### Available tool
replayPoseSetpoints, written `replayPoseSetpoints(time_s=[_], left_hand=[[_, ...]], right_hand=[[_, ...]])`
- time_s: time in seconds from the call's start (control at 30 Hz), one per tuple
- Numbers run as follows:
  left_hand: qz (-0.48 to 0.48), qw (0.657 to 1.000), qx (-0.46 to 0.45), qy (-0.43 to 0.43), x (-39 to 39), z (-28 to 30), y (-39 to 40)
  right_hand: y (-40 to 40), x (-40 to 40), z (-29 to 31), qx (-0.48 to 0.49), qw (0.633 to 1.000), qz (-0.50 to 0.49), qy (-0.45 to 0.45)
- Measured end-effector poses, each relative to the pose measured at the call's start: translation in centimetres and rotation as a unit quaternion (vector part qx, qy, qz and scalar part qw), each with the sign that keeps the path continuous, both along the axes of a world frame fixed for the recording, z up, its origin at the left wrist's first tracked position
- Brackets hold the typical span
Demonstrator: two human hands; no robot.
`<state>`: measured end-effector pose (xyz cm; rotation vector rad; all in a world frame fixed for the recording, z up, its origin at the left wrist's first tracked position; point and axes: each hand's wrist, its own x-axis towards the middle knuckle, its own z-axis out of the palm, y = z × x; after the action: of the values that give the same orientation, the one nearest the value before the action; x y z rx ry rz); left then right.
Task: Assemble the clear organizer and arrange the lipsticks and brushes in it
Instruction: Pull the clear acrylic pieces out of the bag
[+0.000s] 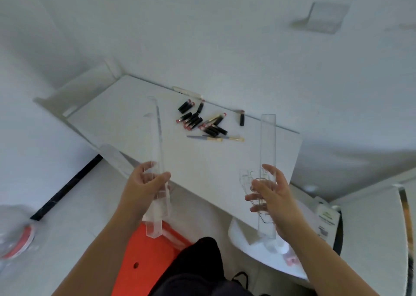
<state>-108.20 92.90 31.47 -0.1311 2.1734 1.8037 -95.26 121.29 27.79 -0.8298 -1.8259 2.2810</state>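
- Now the left hand (144,183), lower centre-left, curls fingers round a long clear panel (157,138).
- The right hand (270,194), fingers loosely spread, cradles another clear strip (267,142) and slotted pieces (249,178).

The light is soft, pale and even, with faint grey shadows on the white tabletop (126,120). The whole picture looks a bit fuzzy. Straight lines bend near the edges. The bottom left corner is smeared.
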Motion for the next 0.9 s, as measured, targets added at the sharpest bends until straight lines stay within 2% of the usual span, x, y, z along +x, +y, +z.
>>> replayPoseSetpoints(time_s=[0.23,0.47,0.67,0.9], left_hand=[[0.013,1.0,0.003,0.01,-2.7,0.7,0.6],[-0.031,0.999,-0.025,0.005,-7.6,0.6,1.7],[-0.089,0.994,-0.065,0.01,-15.9,-0.9,2.3],[-0.176,0.976,-0.131,-0.009,-30.1,-7.4,2.6]], right_hand=[[1.2,-3.0,-0.4,0.018,1.0,0.02,0.003],[1.3,-6.4,-1.9,0.019,1.0,0.01,0.021],[0.6,-10.4,-4.7,0.006,0.999,-0.032,0.001],[-2.3,-18.0,-9.6,0.016,0.989,-0.127,-0.069]])
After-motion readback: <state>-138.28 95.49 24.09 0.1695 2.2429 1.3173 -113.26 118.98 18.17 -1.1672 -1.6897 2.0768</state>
